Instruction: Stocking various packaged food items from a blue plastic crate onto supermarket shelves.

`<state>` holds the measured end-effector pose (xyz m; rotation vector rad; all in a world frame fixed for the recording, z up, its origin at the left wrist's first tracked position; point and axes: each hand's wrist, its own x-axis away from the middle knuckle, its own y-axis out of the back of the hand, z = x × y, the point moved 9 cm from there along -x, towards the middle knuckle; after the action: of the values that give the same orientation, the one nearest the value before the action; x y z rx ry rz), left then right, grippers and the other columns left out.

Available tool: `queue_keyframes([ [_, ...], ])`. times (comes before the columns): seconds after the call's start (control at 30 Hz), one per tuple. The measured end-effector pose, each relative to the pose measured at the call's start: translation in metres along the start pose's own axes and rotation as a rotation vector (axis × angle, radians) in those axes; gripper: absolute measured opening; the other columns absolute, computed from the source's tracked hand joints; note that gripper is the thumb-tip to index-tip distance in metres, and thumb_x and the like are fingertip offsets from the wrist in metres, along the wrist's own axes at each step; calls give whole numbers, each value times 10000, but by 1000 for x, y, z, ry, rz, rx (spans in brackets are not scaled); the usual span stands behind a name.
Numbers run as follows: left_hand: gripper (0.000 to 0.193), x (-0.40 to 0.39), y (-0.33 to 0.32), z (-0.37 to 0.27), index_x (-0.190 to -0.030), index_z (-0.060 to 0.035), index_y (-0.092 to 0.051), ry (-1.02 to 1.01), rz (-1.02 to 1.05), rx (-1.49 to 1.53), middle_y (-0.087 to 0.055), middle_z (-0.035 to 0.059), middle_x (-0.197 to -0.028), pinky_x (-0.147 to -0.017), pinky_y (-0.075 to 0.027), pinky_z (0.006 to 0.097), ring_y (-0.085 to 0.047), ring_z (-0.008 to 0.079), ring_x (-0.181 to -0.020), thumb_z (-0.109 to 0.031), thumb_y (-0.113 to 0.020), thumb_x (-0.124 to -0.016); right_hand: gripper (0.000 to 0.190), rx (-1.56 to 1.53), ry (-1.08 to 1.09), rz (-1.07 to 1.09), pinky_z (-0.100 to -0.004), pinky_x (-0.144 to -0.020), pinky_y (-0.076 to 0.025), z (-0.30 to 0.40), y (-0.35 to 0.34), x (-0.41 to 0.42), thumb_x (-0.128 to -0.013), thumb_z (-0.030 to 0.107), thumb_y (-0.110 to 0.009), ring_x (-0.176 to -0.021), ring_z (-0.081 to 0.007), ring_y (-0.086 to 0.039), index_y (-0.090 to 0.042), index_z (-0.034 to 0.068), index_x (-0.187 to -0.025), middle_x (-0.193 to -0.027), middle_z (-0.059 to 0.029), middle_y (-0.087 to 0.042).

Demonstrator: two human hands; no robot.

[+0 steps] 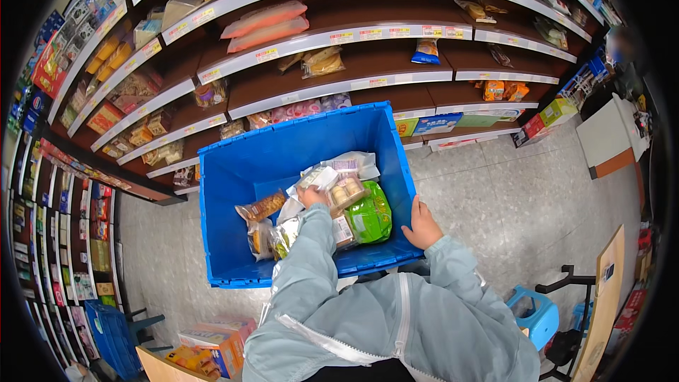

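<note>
A large blue plastic crate (228, 191) is directly before me, holding several packaged foods. Inside it, my left hand (313, 197) has its fingers on a white packet (320, 176); the fingertips are partly hidden. My right hand (423, 226) grips the crate's right rim. Near the left hand are a clear tray of round pale pastries (347, 191) and a bright green bag (371, 215). A brown snack packet (262, 206) leans at the left, above a clear bag (260, 240). Under my left forearm, a shiny packet (286, 233) is partly covered.
Store shelves (339, 74) with price tags and scattered packaged foods curve behind the crate. Grey tiled floor (472, 185) spreads at the right, where a light-blue plastic stool (536, 313) stands. Cardboard boxes (223, 342) and another blue crate (111, 337) are at lower left.
</note>
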<state>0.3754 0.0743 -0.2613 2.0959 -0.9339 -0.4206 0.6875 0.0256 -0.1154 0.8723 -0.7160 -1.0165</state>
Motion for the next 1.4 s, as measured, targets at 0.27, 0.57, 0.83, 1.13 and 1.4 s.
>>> queue_keyframes([
  [0.27, 216, -10, 86, -47, -725, -73, -630, -174, 6, 44, -482, 139, -992, -791, -359, 367, -442, 300, -913, -133, -689, -526, 747, 102, -67, -144, -396, -782, -384, 4, -1, -7, -658, 168, -570, -963, -378, -402, -125, -95, -1198, -1114, -258, -332],
  [0.57, 139, 160, 240, -250, -629, -73, -574, -1061, 52, 336, -476, 115, -970, -846, -310, 405, -383, 334, -1021, 0, -618, -520, 679, -2416, -650, 680, -505, -907, -242, 88, -11, 15, -747, 470, -462, -1151, -340, -226, -191, 64, -1218, -1217, -208, -236],
  [0.83, 264, 233, 253, -282, -652, -120, -606, -1254, 244, 432, -400, 161, -1092, -845, -315, 416, -352, 366, -1050, 51, -599, -451, 560, -2213, -54, 49, -360, -916, -304, 39, 87, 21, -804, 455, -335, -1074, -257, -394, -296, 68, -1207, -1205, -116, -367],
  [1.13, 847, 217, 192, -262, -1270, -36, -14, -552, 812, 1266, -122, 191, -1282, -954, -166, 340, -151, 268, -1194, -267, -586, -690, 655, -1947, 330, 8, -314, -899, -311, 48, 127, 57, -741, 326, -539, -1109, -186, -347, -203, 55, -1233, -1223, -92, -328],
  [1.4, 706, 241, 145, -257, -1248, -9, -112, -366, 1098, 1199, -270, 136, -1216, -902, -269, 284, -317, 203, -1089, -28, -542, -689, 745, -1372, 258, -108, -277, -916, -246, 40, 139, 81, -715, 280, -581, -1122, -154, -281, -122, 36, -1248, -1220, -81, -287],
])
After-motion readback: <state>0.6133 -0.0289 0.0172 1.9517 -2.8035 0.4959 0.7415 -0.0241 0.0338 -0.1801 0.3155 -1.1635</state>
